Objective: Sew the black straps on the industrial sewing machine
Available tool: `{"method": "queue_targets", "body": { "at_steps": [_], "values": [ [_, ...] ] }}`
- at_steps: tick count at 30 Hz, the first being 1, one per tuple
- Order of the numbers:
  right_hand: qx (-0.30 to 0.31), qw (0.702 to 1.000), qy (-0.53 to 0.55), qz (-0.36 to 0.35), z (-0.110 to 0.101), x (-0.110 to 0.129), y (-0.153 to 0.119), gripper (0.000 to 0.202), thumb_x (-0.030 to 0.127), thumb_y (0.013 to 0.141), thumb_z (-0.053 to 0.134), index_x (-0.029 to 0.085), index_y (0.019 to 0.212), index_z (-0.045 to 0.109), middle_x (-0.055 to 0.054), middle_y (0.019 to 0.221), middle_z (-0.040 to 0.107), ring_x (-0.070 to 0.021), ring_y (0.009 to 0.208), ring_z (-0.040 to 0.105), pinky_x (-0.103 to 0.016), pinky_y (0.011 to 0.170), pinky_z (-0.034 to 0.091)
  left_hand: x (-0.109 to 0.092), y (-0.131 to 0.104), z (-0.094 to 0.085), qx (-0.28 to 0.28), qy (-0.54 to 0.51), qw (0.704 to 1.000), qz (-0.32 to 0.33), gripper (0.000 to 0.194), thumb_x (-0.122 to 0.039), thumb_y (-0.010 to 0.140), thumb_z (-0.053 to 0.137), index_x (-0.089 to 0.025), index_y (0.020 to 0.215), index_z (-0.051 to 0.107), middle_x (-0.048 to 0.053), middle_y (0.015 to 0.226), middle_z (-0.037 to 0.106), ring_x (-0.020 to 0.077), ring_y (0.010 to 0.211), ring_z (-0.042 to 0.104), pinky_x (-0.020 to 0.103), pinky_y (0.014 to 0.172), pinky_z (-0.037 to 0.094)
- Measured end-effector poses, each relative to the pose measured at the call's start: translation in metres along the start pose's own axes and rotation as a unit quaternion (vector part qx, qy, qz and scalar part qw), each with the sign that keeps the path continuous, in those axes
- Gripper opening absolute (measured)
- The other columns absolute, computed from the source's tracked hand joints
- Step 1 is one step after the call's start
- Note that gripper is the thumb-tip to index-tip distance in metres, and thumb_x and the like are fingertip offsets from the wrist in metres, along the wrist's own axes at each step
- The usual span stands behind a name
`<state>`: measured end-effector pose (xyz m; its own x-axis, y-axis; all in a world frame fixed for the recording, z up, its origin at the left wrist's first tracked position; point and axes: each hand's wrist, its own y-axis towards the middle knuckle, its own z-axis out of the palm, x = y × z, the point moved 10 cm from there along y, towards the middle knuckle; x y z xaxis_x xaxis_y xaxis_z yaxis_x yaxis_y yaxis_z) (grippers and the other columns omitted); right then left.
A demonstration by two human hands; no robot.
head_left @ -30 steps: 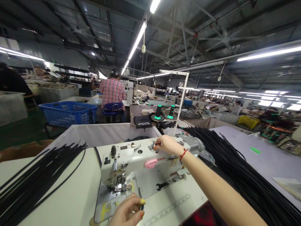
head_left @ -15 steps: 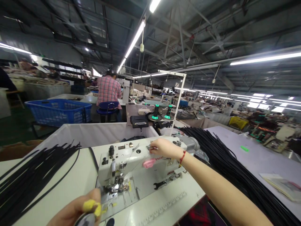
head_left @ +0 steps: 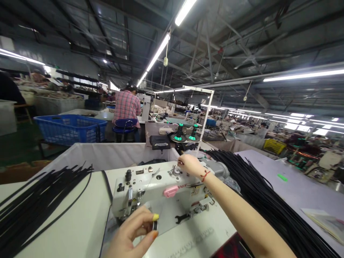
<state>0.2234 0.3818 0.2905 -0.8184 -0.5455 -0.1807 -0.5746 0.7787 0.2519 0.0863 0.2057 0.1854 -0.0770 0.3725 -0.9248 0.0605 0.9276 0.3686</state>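
A white sewing machine [head_left: 161, 195] stands before me, with a pink piece [head_left: 171, 191] on its front. My left hand [head_left: 135, 231] is in front of the machine's needle end, hiding part of it. Between its thumb and a yellow-tipped finger it pinches a small bobbin [head_left: 155, 225] with a dark middle and a metal rim. My right hand [head_left: 190, 165], wearing a red string bracelet, reaches over the machine's top. Its fingers are closed beside the metal winder parts [head_left: 175, 172]; whatever they hold is too small to make out.
Black strips lie in bundles on the left [head_left: 40, 204] and right [head_left: 258, 193]. A wrench [head_left: 182, 218] rests on the machine bed. Behind stand a white-walled bin [head_left: 91, 154], two thread cones [head_left: 180, 132] and a blue basket [head_left: 70, 130]. A person in a checked shirt sits beyond.
My left hand has moved right and up, bringing the bobbin in front of the machine. My right hand has shifted slightly right and up, uncovering the winder parts. The view has tilted a little.
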Motion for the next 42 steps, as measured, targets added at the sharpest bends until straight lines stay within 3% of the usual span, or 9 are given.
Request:
{"method": "queue_targets", "body": {
  "at_steps": [3, 5, 8, 19, 22, 25, 29, 36, 42],
  "values": [
    [0.01, 1.0, -0.006, -0.016, 0.003, 0.003, -0.005, 0.016, 0.023, 0.083, 0.056, 0.021, 0.075, 0.07, -0.006, 0.075, 0.073, -0.0195, 0.069, 0.065, -0.027, 0.056, 0.033, 0.002, 0.005, 0.001, 0.001, 0.016, 1.0, 0.011, 0.027, -0.049, 0.088, 0.058, -0.024, 0.093, 0.068, 0.006, 0.09, 0.058, 0.0167, 0.079, 0.058, 0.023, 0.071, 0.055],
    [0.006, 1.0, -0.008, -0.019, 0.003, 0.005, -0.007, 0.018, 0.026, 0.086, 0.054, 0.022, 0.082, 0.071, -0.006, 0.082, 0.075, -0.0195, 0.074, 0.066, -0.027, 0.059, 0.036, -0.001, 0.009, 0.008, 0.023, 0.042, 0.998, 0.037, 0.023, -0.044, 0.089, 0.058, -0.025, 0.096, 0.067, 0.006, 0.09, 0.058, 0.0176, 0.082, 0.059, 0.024, 0.072, 0.055],
    [-0.004, 1.0, -0.021, 0.014, 0.001, 0.001, -0.006, 0.023, 0.022, 0.089, 0.047, 0.018, 0.09, 0.07, -0.012, 0.093, 0.075, -0.0231, 0.082, 0.068, -0.028, 0.062, 0.039, -0.009, 0.015, 0.014, 0.04, 0.083, 0.993, 0.078, 0.016, -0.036, 0.091, 0.055, -0.025, 0.098, 0.064, 0.004, 0.088, 0.056, 0.0164, 0.078, 0.058, 0.024, 0.071, 0.054],
    [0.015, 0.999, -0.037, 0.023, 0.001, 0.006, -0.008, 0.021, 0.023, 0.086, 0.048, 0.018, 0.082, 0.069, -0.011, 0.084, 0.075, -0.0258, 0.078, 0.071, -0.029, 0.059, 0.04, -0.048, 0.046, 0.019, 0.066, 0.226, 0.96, 0.149, 0.009, -0.019, 0.092, 0.051, -0.021, 0.097, 0.058, 0.001, 0.083, 0.052, 0.0161, 0.077, 0.054, 0.028, 0.071, 0.044],
    [0.022, 0.999, -0.025, -0.004, 0.004, 0.013, -0.006, 0.016, 0.027, 0.083, 0.054, 0.023, 0.082, 0.068, -0.005, 0.083, 0.076, -0.0223, 0.079, 0.07, -0.027, 0.06, 0.041, -0.049, 0.051, 0.024, 0.093, 0.234, 0.957, 0.145, 0.013, -0.017, 0.092, 0.051, -0.022, 0.101, 0.057, 0.002, 0.089, 0.053, 0.0164, 0.082, 0.055, 0.028, 0.074, 0.044],
    [0.014, 0.999, -0.029, 0.019, 0.001, 0.008, 0.0, 0.023, 0.025, 0.087, 0.047, 0.02, 0.092, 0.069, -0.01, 0.095, 0.075, -0.0242, 0.086, 0.07, -0.028, 0.064, 0.043, -0.046, 0.057, 0.026, 0.09, 0.258, 0.951, 0.142, 0.015, -0.015, 0.092, 0.05, -0.021, 0.102, 0.058, 0.003, 0.093, 0.053, 0.0175, 0.085, 0.055, 0.03, 0.077, 0.045],
    [0.04, 0.999, -0.026, 0.024, 0.001, 0.005, 0.0, 0.017, 0.022, 0.08, 0.054, 0.019, 0.08, 0.07, -0.011, 0.084, 0.076, -0.0252, 0.078, 0.071, -0.028, 0.061, 0.043, -0.042, 0.066, 0.03, 0.089, 0.291, 0.942, 0.142, 0.019, -0.015, 0.093, 0.048, -0.021, 0.108, 0.058, 0.004, 0.096, 0.052, 0.0182, 0.087, 0.055, 0.031, 0.077, 0.045],
    [0.028, 0.999, 0.002, 0.042, 0.001, 0.0, 0.0, 0.021, 0.019, 0.082, 0.05, 0.016, 0.082, 0.071, -0.015, 0.087, 0.075, -0.0252, 0.079, 0.069, -0.028, 0.061, 0.04, -0.039, 0.087, 0.047, 0.103, 0.404, 0.898, 0.14, 0.011, -0.017, 0.095, 0.048, -0.017, 0.098, 0.059, 0.005, 0.096, 0.052, 0.019, 0.083, 0.057, 0.034, 0.077, 0.047],
    [0.015, 0.996, 0.079, 0.029, 0.006, -0.003, -0.002, 0.02, 0.024, 0.083, 0.051, 0.02, 0.084, 0.07, -0.006, 0.087, 0.075, -0.0163, 0.076, 0.065, -0.024, 0.059, 0.036, -0.033, 0.089, 0.064, 0.112, 0.495, 0.85, 0.143, 0.017, -0.022, 0.098, 0.044, -0.016, 0.094, 0.059, 0.006, 0.095, 0.054, 0.0195, 0.081, 0.058, 0.033, 0.072, 0.049]
  ]
}}
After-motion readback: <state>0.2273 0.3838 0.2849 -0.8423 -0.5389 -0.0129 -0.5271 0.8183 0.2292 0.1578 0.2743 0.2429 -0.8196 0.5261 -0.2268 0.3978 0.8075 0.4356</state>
